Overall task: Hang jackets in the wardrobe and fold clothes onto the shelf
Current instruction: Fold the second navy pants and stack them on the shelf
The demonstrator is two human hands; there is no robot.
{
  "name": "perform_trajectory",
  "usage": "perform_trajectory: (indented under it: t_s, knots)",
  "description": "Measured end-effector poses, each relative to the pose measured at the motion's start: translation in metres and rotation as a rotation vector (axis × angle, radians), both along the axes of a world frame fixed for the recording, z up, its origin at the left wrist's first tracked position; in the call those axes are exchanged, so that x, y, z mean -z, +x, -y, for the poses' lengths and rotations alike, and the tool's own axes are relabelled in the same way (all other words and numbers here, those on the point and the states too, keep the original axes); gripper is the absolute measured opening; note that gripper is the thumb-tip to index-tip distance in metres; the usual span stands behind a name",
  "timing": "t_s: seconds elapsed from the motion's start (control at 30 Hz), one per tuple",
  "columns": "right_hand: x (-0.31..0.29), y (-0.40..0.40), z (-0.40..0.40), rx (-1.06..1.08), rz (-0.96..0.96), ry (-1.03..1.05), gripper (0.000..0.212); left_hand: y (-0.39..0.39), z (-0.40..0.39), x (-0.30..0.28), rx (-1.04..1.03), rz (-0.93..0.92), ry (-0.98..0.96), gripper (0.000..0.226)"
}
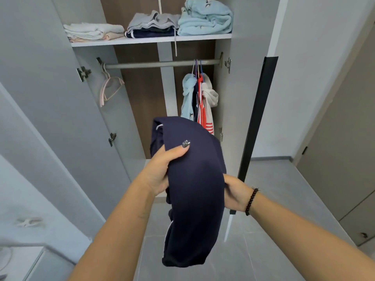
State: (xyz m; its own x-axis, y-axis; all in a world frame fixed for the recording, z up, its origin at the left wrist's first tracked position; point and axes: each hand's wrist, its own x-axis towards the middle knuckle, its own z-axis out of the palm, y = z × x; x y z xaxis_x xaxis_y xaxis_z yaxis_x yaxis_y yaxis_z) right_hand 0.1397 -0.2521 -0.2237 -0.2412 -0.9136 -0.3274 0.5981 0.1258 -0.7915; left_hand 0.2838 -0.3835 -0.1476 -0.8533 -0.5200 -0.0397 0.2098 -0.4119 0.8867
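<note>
A folded navy garment [194, 189] with thin white trim hangs between my hands in front of the open wardrobe. My left hand [162, 169] grips its left edge, thumb on top of the cloth. My right hand [235, 193] holds the right edge from behind, its fingers hidden by the fabric. The white shelf [150, 40] above carries three folded piles: pale towels [93, 32], a grey and navy stack [152, 25] and light blue clothes [205, 19]. Several jackets [199, 98] hang at the right end of the rail [158, 63].
An empty pink hanger [109, 88] hangs at the rail's left end. Both wardrobe doors stand open, the right one [255, 128] with a black edge close to my right wrist. Grey tiled floor [274, 189] lies below. A white surface [24, 260] sits at the lower left.
</note>
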Motion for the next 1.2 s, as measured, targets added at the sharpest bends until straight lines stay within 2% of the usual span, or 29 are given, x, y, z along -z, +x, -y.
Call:
perform_trajectory:
  t_s: [0.03,0.1,0.2,0.3,0.37,0.43,0.53,0.57,0.63,0.73,0.8,0.9,1.03,1.13,1.2]
  knots:
    - [-0.004,0.000,0.005,0.037,-0.013,-0.031,0.037,0.002,0.005,0.002,-0.050,0.012,0.012,0.061]
    - [-0.012,-0.004,0.016,0.170,-0.073,-0.075,0.046,0.009,0.008,0.020,-0.112,0.045,0.128,0.065]
    - [-0.012,-0.009,0.031,0.303,-0.244,0.004,0.052,0.022,-0.007,0.069,-0.043,0.158,0.377,0.047]
    - [0.003,-0.008,0.033,0.251,-0.433,0.114,0.053,0.034,-0.021,0.102,0.069,0.258,0.419,0.042]
    - [0.004,-0.016,0.028,0.226,-0.498,0.128,0.045,0.037,-0.014,0.105,0.080,0.269,0.382,0.041]
    - [-0.004,-0.031,0.022,0.251,-0.647,0.146,0.028,0.039,-0.002,0.099,0.042,0.244,0.327,0.045]
    - [-0.025,-0.052,0.014,0.401,-0.776,0.164,0.006,0.039,0.017,0.087,-0.008,0.122,0.233,0.054]
    - [-0.030,-0.055,0.012,0.456,-0.756,0.152,0.006,0.038,0.019,0.082,0.012,0.087,0.193,0.052]
    - [-0.033,-0.057,0.008,0.495,-0.594,0.092,0.016,0.033,0.018,0.071,0.085,0.084,0.072,0.054]
    - [-0.020,-0.054,-0.003,0.297,-0.312,-0.028,0.051,0.022,0.014,0.055,0.163,0.168,-0.120,0.064]
    - [-0.007,-0.045,-0.006,0.157,-0.297,-0.028,0.060,0.014,0.011,0.046,0.150,0.169,-0.126,0.069]
    - [0.010,-0.027,-0.003,0.067,-0.366,0.047,0.061,0.005,0.007,0.036,0.077,0.094,-0.039,0.063]
    - [0.009,-0.020,0.008,0.159,-0.195,0.036,0.058,0.000,0.017,0.023,-0.038,0.000,0.035,0.048]
    - [0.002,-0.028,0.020,0.279,-0.127,0.056,0.043,0.000,0.027,0.022,-0.192,0.124,0.068,0.026]
    - [-0.003,-0.031,0.027,0.288,-0.127,0.033,0.039,0.004,0.032,0.028,-0.250,0.230,0.072,0.022]
